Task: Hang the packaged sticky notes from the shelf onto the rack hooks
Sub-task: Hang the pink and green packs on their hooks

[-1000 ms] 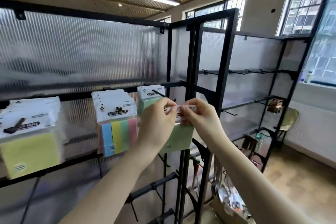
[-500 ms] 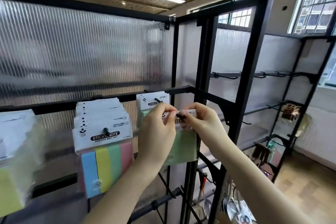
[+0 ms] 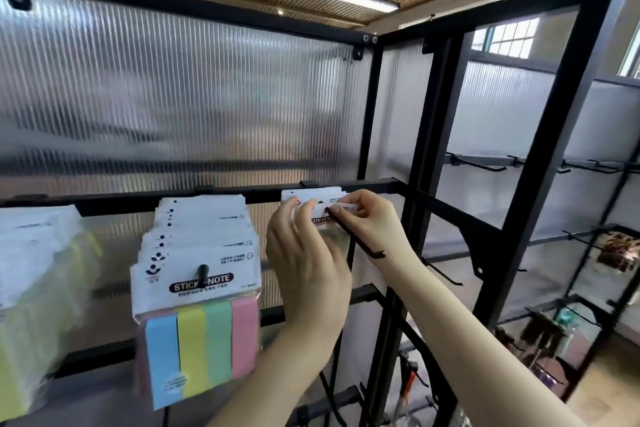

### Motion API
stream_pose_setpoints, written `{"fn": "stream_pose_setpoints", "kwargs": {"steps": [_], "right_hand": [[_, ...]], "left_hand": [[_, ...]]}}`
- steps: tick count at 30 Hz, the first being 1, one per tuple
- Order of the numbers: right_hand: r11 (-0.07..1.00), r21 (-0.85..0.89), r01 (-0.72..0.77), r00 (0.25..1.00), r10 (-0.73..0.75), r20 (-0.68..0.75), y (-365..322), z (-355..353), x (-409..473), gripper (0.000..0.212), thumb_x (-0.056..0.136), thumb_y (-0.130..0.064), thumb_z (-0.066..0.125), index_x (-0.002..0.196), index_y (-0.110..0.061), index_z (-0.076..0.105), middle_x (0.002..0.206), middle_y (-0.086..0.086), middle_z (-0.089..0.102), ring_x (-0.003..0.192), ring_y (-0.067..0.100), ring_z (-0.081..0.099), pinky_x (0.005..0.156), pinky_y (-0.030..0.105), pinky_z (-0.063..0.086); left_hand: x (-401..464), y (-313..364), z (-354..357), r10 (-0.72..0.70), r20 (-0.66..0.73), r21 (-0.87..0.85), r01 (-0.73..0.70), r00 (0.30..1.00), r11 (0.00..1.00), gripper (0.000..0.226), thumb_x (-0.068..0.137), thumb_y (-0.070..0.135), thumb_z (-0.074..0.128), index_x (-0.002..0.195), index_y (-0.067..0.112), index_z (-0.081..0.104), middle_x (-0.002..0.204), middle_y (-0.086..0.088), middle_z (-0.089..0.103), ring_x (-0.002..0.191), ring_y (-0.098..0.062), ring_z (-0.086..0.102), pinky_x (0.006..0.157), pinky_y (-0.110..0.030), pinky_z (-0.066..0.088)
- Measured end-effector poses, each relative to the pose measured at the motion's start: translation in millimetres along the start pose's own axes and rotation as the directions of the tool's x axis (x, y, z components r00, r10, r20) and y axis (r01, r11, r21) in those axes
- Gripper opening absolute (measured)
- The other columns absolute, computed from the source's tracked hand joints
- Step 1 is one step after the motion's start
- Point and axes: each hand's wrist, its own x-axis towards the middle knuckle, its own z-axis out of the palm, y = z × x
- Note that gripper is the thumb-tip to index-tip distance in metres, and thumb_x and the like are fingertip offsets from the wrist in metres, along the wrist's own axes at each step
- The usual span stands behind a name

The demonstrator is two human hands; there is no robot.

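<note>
Striped packs [image 3: 197, 291] hang beside hands' pack [image 3: 323, 218]; hook [image 3: 360, 243] protrudes.

Both hands [image 3: 343, 236] pinch sticky-note pack [image 3: 323, 218] threaded on rack hook [image 3: 360, 242].

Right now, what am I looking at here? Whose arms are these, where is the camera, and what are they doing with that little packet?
There is no machine here: these are a person's two bare arms, filmed by a wide-angle camera worn on their head, looking forward at a black display rack with ribbed translucent panels. The left hand and right hand both pinch the white header card of a sticky note packet, which is threaded on a black rack hook whose upturned tip sticks out toward the camera. The packet's lower part is hidden behind the left hand. To the left, a full hook carries a stack of multicolour sticky note packets, striped blue, yellow, green and pink. Further left hangs a blurred yellow-green stack.
</note>
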Motion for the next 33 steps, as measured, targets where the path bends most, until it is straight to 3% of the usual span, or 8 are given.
{"fn": "stream_pose_setpoints", "kwargs": {"steps": [3,10,16,21,23,27,30,33], "right_hand": [[0.999,-0.041,0.004,1.000,-0.003,0.004,5,4,7,0.010,0.085,-0.017,0.070,0.081,-0.012,0.062,0.077,0.000,0.066,0.072,0.014,0.061,0.067,0.028,0.048],[0.998,-0.059,0.011,1.000,-0.009,0.026,7,5,12,0.007,0.084,-0.015,0.066,0.088,-0.015,0.060,0.077,-0.009,0.061,0.070,0.006,0.056,0.054,0.011,0.041],[0.992,-0.036,-0.121,0.985,0.125,0.119,16,-12,-12,0.011,0.088,-0.012,0.058,0.099,-0.014,0.055,0.088,-0.003,0.061,0.078,0.013,0.056,0.057,0.022,0.042],[0.937,-0.171,-0.305,0.889,0.345,0.300,27,-32,-49,0.019,0.093,-0.015,0.051,0.110,-0.006,0.054,0.096,0.007,0.062,0.085,0.022,0.063,0.082,0.042,0.056],[0.929,-0.202,-0.310,0.847,0.366,0.385,30,-38,-69,0.014,0.094,-0.014,0.050,0.104,-0.006,0.057,0.086,0.010,0.063,0.077,0.022,0.060,0.071,0.036,0.054],[0.953,-0.236,-0.191,0.805,0.289,0.518,21,-29,-105,0.022,0.095,-0.015,0.048,0.083,-0.003,0.062,0.081,0.018,0.065,0.071,0.023,0.058,0.063,0.031,0.044],[0.973,-0.218,-0.081,0.761,0.202,0.616,9,-5,-133,0.025,0.093,-0.013,0.048,0.082,0.000,0.065,0.071,0.010,0.062,0.065,0.020,0.056,0.060,0.030,0.045],[0.978,-0.209,-0.008,0.682,0.159,0.714,-4,26,-164,0.025,0.092,-0.014,0.048,0.080,0.001,0.064,0.070,0.010,0.062,0.065,0.021,0.055,0.063,0.032,0.045]], "left_hand": [[-5,-7,3,0.020,0.029,0.081,-0.023,0.999,0.996,0.049,0.076,-0.011,0.057,0.124,-0.007,0.049,0.134,-0.023,0.044,0.125,-0.036,0.044,0.105,-0.041,0.037],[-6,-14,6,-0.122,0.199,0.245,0.071,0.972,0.967,0.062,0.085,0.003,0.054,0.142,0.006,0.030,0.148,-0.009,0.025,0.138,-0.023,0.024,0.112,-0.035,0.026],[-32,-8,-6,-0.266,0.339,0.398,0.119,0.903,0.910,0.078,0.091,0.014,0.050,0.150,0.008,0.001,0.156,-0.012,0.011,0.143,-0.026,0.013,0.115,-0.034,0.016],[-65,7,-25,-0.356,0.335,0.439,0.190,0.873,0.878,0.051,0.095,0.017,0.045,0.144,0.011,0.033,0.142,-0.006,0.042,0.128,-0.023,0.043,0.100,-0.036,0.040],[-80,14,-37,-0.366,0.309,0.476,0.190,0.878,0.859,0.037,0.095,0.019,0.044,0.132,0.019,0.049,0.131,0.001,0.054,0.117,-0.020,0.052,0.085,-0.036,0.045],[-112,20,-72,-0.401,0.305,0.557,0.180,0.864,0.811,0.028,0.095,0.024,0.043,0.118,0.031,0.057,0.116,0.006,0.065,0.103,-0.021,0.061,0.074,-0.032,0.044],[-129,18,-112,-0.440,0.282,0.606,0.198,0.852,0.771,0.027,0.095,0.024,0.042,0.114,0.032,0.058,0.111,0.004,0.067,0.098,-0.022,0.062,0.073,-0.034,0.049],[-142,9,-162,-0.478,0.209,0.681,0.224,0.853,0.697,0.026,0.095,0.023,0.041,0.110,0.033,0.059,0.106,0.005,0.068,0.095,-0.023,0.062,0.064,-0.030,0.038]]}}
